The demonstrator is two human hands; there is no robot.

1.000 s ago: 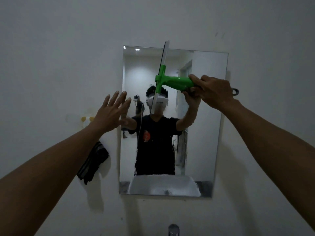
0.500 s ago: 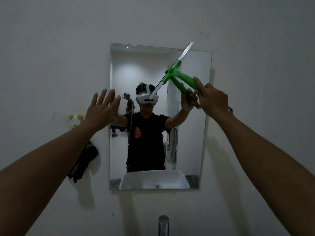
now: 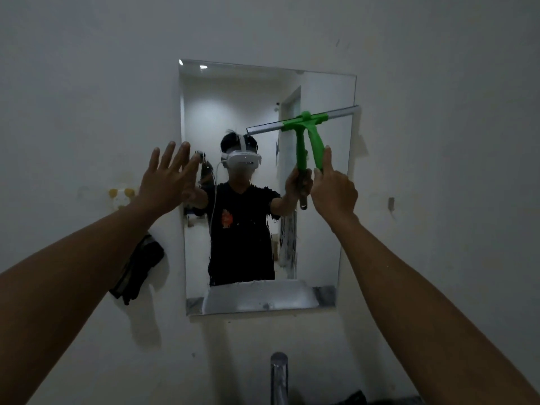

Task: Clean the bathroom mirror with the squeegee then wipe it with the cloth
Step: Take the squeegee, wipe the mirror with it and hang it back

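One head-worn view faces the wall straight on, close to the mirror, tilted slightly up, both forearms reaching in.

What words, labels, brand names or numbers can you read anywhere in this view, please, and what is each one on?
None can be read.
Reflected black shirt in the mirror: an orange-red chest print, too blurred to tell whether it holds any letters.
Green squeegee: no marking visible.
Dark cloth hanging on the wall: no label visible.

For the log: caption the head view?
Right hand holds squeegee level against mirror; left hand open.
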